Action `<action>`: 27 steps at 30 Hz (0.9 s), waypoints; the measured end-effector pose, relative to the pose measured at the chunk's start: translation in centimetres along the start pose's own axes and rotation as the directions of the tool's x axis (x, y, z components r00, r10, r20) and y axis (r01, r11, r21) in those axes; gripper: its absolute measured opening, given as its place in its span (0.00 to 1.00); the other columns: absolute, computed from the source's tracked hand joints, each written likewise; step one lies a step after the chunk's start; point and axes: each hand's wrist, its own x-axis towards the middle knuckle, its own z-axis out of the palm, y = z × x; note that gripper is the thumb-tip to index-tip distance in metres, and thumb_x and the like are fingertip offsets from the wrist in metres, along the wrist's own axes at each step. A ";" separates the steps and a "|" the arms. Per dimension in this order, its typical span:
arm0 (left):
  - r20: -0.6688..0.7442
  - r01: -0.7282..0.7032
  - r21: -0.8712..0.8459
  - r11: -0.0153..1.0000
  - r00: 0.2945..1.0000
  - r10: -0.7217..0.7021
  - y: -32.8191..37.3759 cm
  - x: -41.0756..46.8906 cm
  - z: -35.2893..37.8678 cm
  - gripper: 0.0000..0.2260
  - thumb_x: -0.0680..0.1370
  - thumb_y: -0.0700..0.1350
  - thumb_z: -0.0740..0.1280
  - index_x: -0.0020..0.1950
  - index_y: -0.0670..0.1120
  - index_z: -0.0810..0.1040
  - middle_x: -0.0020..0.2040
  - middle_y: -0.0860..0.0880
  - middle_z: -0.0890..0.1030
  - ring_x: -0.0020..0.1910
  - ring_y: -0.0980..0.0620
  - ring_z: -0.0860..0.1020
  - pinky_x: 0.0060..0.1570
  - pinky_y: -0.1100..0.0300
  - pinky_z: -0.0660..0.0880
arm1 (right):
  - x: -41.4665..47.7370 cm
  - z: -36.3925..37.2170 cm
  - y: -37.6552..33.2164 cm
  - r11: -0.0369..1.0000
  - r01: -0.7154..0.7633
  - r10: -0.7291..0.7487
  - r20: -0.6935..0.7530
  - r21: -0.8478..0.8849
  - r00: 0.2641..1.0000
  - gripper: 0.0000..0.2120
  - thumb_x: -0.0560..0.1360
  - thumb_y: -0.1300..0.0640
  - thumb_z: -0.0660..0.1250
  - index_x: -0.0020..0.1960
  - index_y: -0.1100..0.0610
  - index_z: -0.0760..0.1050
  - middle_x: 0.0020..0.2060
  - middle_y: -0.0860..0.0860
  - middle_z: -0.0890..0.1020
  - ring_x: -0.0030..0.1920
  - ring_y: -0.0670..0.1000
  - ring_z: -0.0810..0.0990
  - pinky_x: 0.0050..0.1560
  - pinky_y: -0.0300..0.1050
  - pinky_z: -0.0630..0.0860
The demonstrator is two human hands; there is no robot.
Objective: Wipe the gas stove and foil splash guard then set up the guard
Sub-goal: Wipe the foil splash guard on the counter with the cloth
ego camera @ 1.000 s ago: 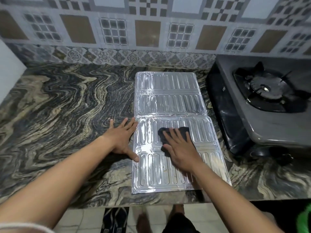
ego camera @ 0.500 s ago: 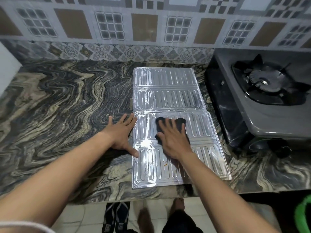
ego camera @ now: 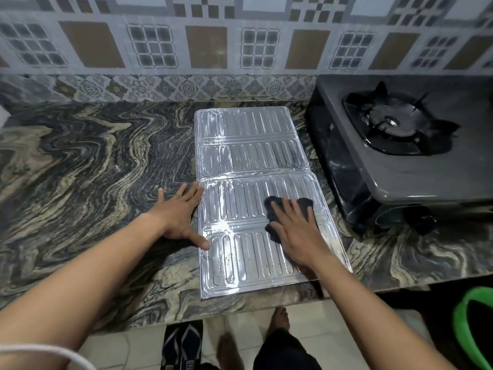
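Foil guard (ego camera: 248,156) flat on tabletop (ego camera: 93,169), stove (ego camera: 400,172) just right, open room left. Left hand (ego camera: 178,212) grip wide, pressing guard's left edge. Right hand (ego camera: 296,232) grip flat, pressing cloth (ego camera: 306,203) on guard.

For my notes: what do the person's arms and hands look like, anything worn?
Both forearms are bare, no sleeves in view. The left hand and right hand wear no gloves, rings or watch. A thin white cord crosses the left arm.
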 end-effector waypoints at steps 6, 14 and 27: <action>-0.065 -0.006 -0.022 1.000 0.998 0.005 0.2 -0.4 0.4 0.71 0.51 0.82 0.66 0.79 0.53 0.31 0.78 0.55 0.30 0.79 0.49 0.35 0.70 0.31 0.35 | -0.3 -0.4 1.7 0.987 -0.156 0.158 -0.040 0.034 0.987 0.29 0.82 0.40 0.37 0.81 0.47 0.40 0.80 0.51 0.42 0.79 0.51 0.36 0.76 0.59 0.33; -0.059 -0.100 0.091 0.991 0.993 0.106 0.8 -3.9 3.4 0.69 0.52 0.84 0.63 0.79 0.53 0.32 0.77 0.54 0.29 0.77 0.50 0.32 0.71 0.33 0.34 | -0.2 -0.4 1.4 0.984 -0.175 0.177 -0.046 0.038 0.983 0.28 0.84 0.41 0.39 0.81 0.48 0.40 0.80 0.52 0.43 0.79 0.52 0.37 0.76 0.60 0.34; -0.020 -0.069 0.157 0.985 0.997 0.073 1.5 -3.5 2.8 0.74 0.46 0.84 0.64 0.79 0.53 0.31 0.79 0.54 0.32 0.77 0.48 0.31 0.69 0.32 0.32 | -8.5 2.4 -2.5 0.903 -0.396 0.413 -0.087 0.164 0.906 0.31 0.82 0.39 0.37 0.81 0.51 0.40 0.80 0.55 0.45 0.79 0.54 0.38 0.76 0.61 0.36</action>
